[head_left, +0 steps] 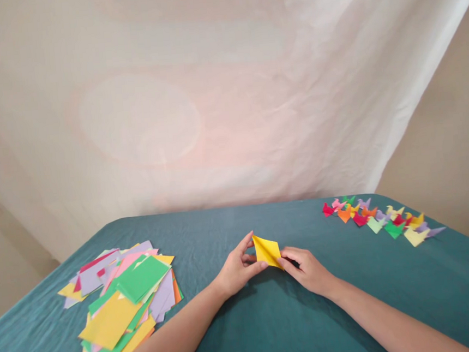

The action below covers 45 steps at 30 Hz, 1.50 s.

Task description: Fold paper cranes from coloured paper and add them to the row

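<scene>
A small piece of folded yellow paper [268, 250] is held up just above the middle of the table, with a crease running diagonally across it. My left hand [239, 263] grips its left side, the thumb on the near face and the fingers partly behind the paper. At the lower right corner, my right hand [304, 267] pinches the paper between thumb and fingers. Some fingertips of both hands are hidden behind the paper.
A loose pile of coloured paper sheets [143, 280] spreads over the left of the teal-covered table [206, 228], partly under my left forearm. Several folded paper birds [394, 230] stand in rows at the right. A pale cloth [229, 116] hangs behind the table.
</scene>
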Motion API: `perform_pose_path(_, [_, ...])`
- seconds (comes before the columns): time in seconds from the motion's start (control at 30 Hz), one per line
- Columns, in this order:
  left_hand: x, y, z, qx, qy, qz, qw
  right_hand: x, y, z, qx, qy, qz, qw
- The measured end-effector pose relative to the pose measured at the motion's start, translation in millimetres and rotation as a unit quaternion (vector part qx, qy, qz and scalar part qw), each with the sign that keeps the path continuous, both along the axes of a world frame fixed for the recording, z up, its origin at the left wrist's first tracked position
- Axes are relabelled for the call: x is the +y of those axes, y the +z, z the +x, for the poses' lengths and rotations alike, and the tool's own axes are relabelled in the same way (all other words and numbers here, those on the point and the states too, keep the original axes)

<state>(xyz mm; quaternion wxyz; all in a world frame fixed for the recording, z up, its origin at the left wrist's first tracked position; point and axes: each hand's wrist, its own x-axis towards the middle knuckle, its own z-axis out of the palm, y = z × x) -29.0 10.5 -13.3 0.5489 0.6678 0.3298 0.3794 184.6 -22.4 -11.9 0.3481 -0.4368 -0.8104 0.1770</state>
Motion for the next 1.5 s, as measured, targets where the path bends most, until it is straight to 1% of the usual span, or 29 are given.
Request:
perform_pose_path(0.17, [0, -1.1, -1, 0.023, 0.010, 0.014, 1.000, 2, -3.8, 0, -0.016, -0.020, 0.012, 1.000])
perform_pose_path(0.23, [-1, 0.1, -1, 0.007, 0.000, 0.006, 1.000, 2, -4.4, 0, -0.015, -0.023, 0.012, 1.000])
perform_pose_path(0.33, [-2, 3.5, 0, -0.041, -0.022, -0.010, 0.999, 1, -3.6, 0, -0.009, -0.024, 0.001, 1.000])
perform_pose_path(0.4, [-3, 5.1, 1, -0.073, -0.023, -0.023, 0.997, -1, -3.1, 0, 0.015, -0.015, -0.020, 1.000])
perform_pose_path(0.5, [-3, 4.8, 3, -0.107, -0.020, -0.051, 0.993, -2, -4.6, -1, 0.085, -0.001, -0.058, 0.995])
perform_pose_path(0.57, [-3, 3.3, 3, -0.124, -0.025, -0.066, 0.990, -2, -7.5, -2, 0.129, 0.001, -0.068, 0.989])
perform_pose_path(0.63, [-2, 2.0, 4, -0.122, -0.026, -0.074, 0.989, -1, -10.9, -3, 0.154, -0.001, -0.057, 0.986])
perform_pose_path(0.7, [-2, 1.4, 5, -0.105, -0.022, -0.075, 0.991, 1, -12.9, -3, 0.150, -0.006, -0.025, 0.988])
perform_pose_path(0.77, [-2, 1.4, 5, -0.088, -0.018, -0.073, 0.993, 1, -12.2, -3, 0.125, -0.017, 0.022, 0.992])
perform_pose_path(0.87, [-2, 1.7, 5, -0.071, -0.016, -0.067, 0.995, 0, -6.1, -2, 0.074, -0.022, 0.089, 0.993])
perform_pose_path(1.0, [-1, 1.7, 4, -0.041, -0.023, -0.056, 0.997, -3, 4.5, -1, 0.003, 0.009, 0.140, 0.990])
perform_pose_path(1.07, [-1, 1.5, 3, -0.030, -0.031, -0.052, 0.998, -3, 6.7, -1, -0.019, 0.024, 0.144, 0.989])
perform_pose_path(1.13, [-1, 1.1, 2, -0.024, -0.037, -0.049, 0.998, -2, 6.0, 0, -0.022, 0.022, 0.142, 0.989])
perform_pose_path(1.27, [0, -0.7, 1, -0.022, -0.029, -0.049, 0.998, 0, 1.6, 2, 0.011, -0.009, 0.130, 0.991])
perform_pose_path(1.4, [1, -3.0, 1, -0.022, -0.017, -0.044, 0.999, 2, 1.1, 3, 0.048, -0.018, 0.111, 0.993])
perform_pose_path(1.5, [1, -5.2, 2, -0.013, 0.006, -0.020, 1.000, 2, 1.9, 4, 0.058, -0.021, 0.090, 0.994])
